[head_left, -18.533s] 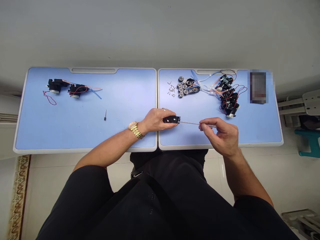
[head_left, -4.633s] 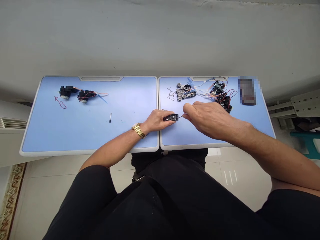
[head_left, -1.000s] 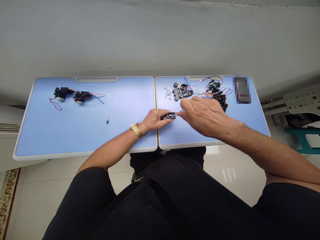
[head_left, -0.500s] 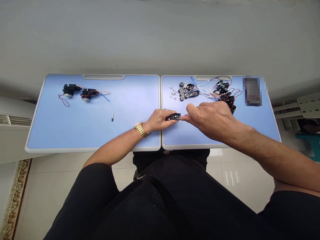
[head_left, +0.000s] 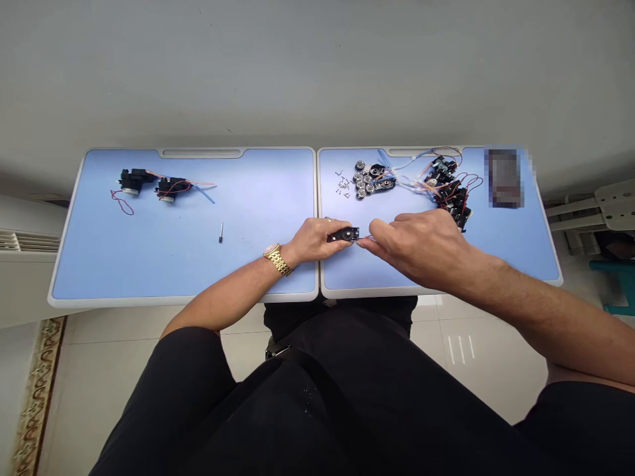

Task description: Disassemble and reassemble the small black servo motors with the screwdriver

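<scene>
My left hand (head_left: 317, 237) is closed round a small black plastic part (head_left: 346, 235) with a round grey-black disc on its face. It is held just above the right-hand table, near the seam. Close by on the right, my right hand (head_left: 414, 241) pinches thumb against finger at the part's right end. A thin reddish strand (head_left: 367, 237) shows at those fingertips; the rest of it is hidden by the hand.
Two black assemblies with wires (head_left: 172, 189) lie on the left table (head_left: 124, 258), near a small black-tipped pin (head_left: 221, 233). Right table: loose screws (head_left: 342, 184), round silvery parts (head_left: 360, 178), more wired black assemblies (head_left: 454, 198) and a blurred dark rectangle (head_left: 505, 178).
My right hand has shifted slightly right, opening a small gap from the black part, and the reddish strand shows more clearly. My left hand keeps its hold. The view has shifted slightly.
</scene>
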Action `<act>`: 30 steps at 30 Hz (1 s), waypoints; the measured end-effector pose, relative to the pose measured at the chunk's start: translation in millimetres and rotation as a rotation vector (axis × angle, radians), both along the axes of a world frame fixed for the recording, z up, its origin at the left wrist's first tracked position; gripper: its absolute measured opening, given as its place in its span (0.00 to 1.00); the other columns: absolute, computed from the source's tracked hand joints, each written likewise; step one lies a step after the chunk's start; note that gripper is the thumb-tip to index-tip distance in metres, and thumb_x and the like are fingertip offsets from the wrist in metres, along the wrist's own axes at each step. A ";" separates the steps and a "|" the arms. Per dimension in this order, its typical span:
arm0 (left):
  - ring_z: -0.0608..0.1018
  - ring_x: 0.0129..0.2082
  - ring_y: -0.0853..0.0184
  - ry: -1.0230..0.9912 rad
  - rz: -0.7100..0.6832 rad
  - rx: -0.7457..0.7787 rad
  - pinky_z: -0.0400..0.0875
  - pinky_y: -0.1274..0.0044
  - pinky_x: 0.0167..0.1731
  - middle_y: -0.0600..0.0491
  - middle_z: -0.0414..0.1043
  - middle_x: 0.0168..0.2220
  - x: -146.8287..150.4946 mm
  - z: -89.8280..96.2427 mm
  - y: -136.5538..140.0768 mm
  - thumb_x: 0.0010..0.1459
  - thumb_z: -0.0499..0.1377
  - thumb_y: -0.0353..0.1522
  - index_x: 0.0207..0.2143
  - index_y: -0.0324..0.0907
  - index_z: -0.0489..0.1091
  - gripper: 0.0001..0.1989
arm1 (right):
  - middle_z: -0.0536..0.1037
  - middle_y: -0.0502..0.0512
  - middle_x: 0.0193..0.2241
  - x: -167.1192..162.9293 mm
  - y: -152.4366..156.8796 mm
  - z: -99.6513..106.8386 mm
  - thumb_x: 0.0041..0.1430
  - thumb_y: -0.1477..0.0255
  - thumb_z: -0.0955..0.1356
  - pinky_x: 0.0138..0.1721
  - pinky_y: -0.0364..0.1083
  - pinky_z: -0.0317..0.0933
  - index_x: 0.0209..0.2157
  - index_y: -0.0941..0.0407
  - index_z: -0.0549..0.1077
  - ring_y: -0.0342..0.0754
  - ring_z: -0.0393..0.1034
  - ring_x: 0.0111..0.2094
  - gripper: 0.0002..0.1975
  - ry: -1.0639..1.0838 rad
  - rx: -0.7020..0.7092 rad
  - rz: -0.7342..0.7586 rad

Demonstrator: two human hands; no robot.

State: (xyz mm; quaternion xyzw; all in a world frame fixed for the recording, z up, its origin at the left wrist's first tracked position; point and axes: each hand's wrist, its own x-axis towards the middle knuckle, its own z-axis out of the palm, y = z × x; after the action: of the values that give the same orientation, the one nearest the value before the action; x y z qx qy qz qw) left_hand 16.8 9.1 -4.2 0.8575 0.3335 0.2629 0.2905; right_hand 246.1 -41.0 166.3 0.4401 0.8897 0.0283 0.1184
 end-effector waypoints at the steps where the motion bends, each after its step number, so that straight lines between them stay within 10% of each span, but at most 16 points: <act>1: 0.83 0.33 0.65 -0.005 -0.001 0.002 0.72 0.75 0.36 0.54 0.86 0.36 -0.1 0.1 -0.1 0.70 0.64 0.42 0.54 0.46 0.82 0.16 | 0.71 0.54 0.19 -0.6 -2.4 0.2 0.84 0.57 0.55 0.32 0.50 0.37 0.34 0.55 0.73 0.47 0.56 0.22 0.28 -0.003 0.013 -0.021; 14: 0.83 0.32 0.66 -0.010 -0.012 0.011 0.72 0.76 0.35 0.55 0.84 0.33 -0.2 2.2 0.2 0.70 0.64 0.42 0.51 0.46 0.83 0.14 | 0.73 0.54 0.27 19.7 7.3 0.2 0.78 0.75 0.62 0.32 0.50 0.40 0.37 0.55 0.70 0.48 0.58 0.29 0.11 0.090 0.029 0.288; 23: 0.82 0.31 0.67 -0.023 -0.022 0.017 0.71 0.76 0.34 0.55 0.84 0.34 -0.7 1.4 -0.6 0.71 0.64 0.42 0.53 0.45 0.82 0.15 | 0.65 0.49 0.17 10.1 -3.4 -5.7 0.85 0.57 0.57 0.30 0.50 0.34 0.30 0.54 0.68 0.45 0.52 0.22 0.27 0.044 0.135 0.099; 30: 0.82 0.32 0.67 -0.017 -0.009 0.007 0.72 0.76 0.35 0.55 0.84 0.33 -0.6 2.0 -0.1 0.70 0.64 0.41 0.51 0.45 0.83 0.14 | 0.71 0.53 0.26 14.6 4.0 3.5 0.81 0.69 0.60 0.33 0.51 0.41 0.36 0.54 0.69 0.48 0.56 0.28 0.16 0.077 0.092 0.188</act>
State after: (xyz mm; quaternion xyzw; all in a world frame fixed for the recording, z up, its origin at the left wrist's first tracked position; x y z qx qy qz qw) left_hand 16.2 9.0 -2.3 0.8577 0.3260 0.2702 0.2915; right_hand 260.6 -37.0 169.8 0.3607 0.9286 0.0633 0.0603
